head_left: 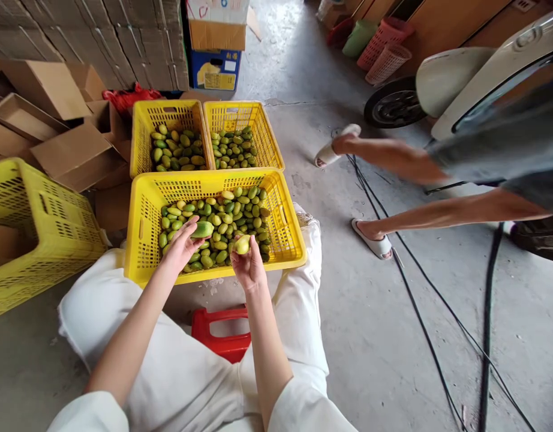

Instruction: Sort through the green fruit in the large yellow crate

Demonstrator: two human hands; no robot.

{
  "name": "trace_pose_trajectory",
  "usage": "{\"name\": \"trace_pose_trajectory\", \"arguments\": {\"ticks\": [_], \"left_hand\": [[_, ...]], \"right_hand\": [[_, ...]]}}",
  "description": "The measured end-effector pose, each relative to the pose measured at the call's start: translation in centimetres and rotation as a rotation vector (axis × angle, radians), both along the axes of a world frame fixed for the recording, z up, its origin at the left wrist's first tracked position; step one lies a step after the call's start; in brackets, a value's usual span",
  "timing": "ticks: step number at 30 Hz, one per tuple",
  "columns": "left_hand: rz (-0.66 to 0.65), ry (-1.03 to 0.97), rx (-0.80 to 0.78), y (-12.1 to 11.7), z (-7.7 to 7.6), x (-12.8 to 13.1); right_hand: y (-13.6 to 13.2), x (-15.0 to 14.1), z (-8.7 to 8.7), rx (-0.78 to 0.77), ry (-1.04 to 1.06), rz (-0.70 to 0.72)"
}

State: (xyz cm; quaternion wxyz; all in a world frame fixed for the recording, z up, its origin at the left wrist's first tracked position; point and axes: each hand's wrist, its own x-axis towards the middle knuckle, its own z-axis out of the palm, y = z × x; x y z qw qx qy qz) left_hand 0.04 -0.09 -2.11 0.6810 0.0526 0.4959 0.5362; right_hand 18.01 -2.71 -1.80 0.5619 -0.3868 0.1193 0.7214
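Over the near yellow crate (216, 182), my left hand (181, 245) is closed around a green oval fruit (202, 229), which sticks out to the right of the fingers. My right hand (249, 264) grips a paler yellow-green fruit (242, 244) between thumb and fingers, a short way to the right. Many small green and yellowish oval fruits (222, 219) cover the crate's floor below both hands. The two held fruits are apart from each other. Their exact kind cannot be made out.
Behind stand two more yellow crates (168, 107) with similar fruits. Cardboard boxes (74, 150) and another yellow crate (65, 210) lie left. A red plastic stool (220, 342) is between my legs. At right, a person's legs (393, 219), black cables (420, 294) and a scooter (456, 78).
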Motion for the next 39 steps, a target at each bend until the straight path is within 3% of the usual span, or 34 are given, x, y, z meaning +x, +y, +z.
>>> {"name": "trace_pose_trajectory", "arguments": {"ticks": [7, 12, 15, 22, 29, 35, 39], "left_hand": [[0.115, -0.031, 0.008, 0.2, -0.2, -0.1], [-0.021, -0.074, -0.119, 0.4, 1.0, -0.1], [-0.096, -0.055, -0.107, 0.3, 1.1, 0.0], [-0.108, 0.122, 0.004, -0.3, -0.6, 0.2], [-0.027, 0.142, -0.057, -0.4, -1.7, 0.3], [-0.038, 0.091, -0.064, -0.2, -0.9, 0.2], [-0.069, 0.019, -0.164, -0.2, -0.1, 0.4]], "right_hand": [[-0.2, 0.7, 0.8, 0.015, 0.202, 0.008], [-0.2, 0.7, 0.4, 0.055, 0.191, 0.004], [-0.3, 0.7, 0.3, 0.056, 0.153, -0.051], [-0.1, 1.0, -0.6, 0.032, 0.026, -0.089], [0.0, 1.1, -1.2, -0.112, 0.038, -0.197], [0.1, 1.7, -1.1, -0.003, 0.009, -0.062], [0.0, 1.7, -0.4, -0.003, 0.058, -0.077]]}}
